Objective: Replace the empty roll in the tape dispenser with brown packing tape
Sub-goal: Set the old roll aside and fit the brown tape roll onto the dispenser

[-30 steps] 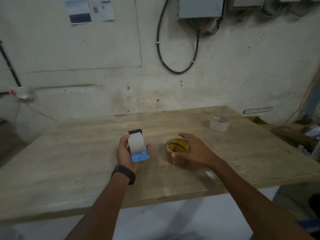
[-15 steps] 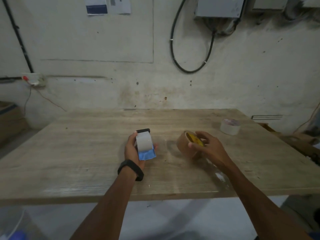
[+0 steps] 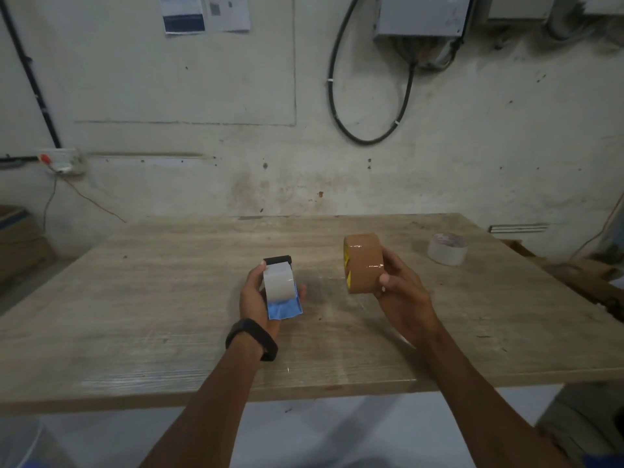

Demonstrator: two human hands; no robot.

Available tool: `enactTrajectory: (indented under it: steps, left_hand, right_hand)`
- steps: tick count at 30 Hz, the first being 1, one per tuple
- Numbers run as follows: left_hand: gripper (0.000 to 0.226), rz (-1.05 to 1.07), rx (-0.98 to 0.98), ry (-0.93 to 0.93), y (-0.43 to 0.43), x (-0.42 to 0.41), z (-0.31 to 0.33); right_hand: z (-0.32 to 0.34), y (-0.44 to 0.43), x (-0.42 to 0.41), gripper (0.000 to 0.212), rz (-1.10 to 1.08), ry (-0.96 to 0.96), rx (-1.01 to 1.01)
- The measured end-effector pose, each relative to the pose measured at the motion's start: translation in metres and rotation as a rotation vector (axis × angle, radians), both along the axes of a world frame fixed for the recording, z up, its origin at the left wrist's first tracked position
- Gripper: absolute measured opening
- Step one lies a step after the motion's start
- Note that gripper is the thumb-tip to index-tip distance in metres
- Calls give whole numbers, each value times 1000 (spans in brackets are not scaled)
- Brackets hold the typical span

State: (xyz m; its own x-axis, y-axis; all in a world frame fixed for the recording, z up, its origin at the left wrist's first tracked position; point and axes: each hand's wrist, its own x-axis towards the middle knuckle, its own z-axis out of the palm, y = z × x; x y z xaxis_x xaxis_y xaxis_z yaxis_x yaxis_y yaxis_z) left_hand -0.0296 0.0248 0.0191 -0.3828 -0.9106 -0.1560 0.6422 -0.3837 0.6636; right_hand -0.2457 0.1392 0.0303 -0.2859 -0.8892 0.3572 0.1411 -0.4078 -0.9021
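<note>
Both hands are closed on something. Left hand is wrapped around the small tape dispenser: black front end, blue body, a pale grey-white roll seated in it. Thumb is on the left side of the roll, fingertips show past the right side of the blue body. Black band on the left wrist.

Right hand grips the wide roll of glossy brown packing tape from the right side and behind, thumb pressed on the outer face near the lower edge. Roll is held on edge, clear of the table, its open side facing left with yellow and black print on the core just visible. It sits to the right of the dispenser, apart from it, at about the same height.

Surface: pale, worn wooden tabletop, scuffed grain, some glare near the front edge. 1 more item on it: a low whitish, near-clear tape roll lying flat toward the far right, well apart from both hands.

Room: stained off-white wall, black cable loop hanging from a grey metal box, 2 paper sheets pinned at top, switch plate with a red button on the left with thin wires trailing down. Cardboard box at far left; contents not visible.
</note>
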Motion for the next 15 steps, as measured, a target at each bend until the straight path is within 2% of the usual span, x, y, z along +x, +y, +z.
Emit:
enactTrajectory:
  steps: [5,8,15]
  left_hand:
    - [34,-25,-56,-32,-1,-1,-2]
    - [34,-46,-58,-35,-3,-2,-2]
    - [31,-19,-40,-16,-3,-3,-2]
  right_hand:
    - [-9,4,9,85,-239,377,54]
    - [-11,2,16,94,-321,488,45]
    - [-9,-5,12,87,-395,873,136]
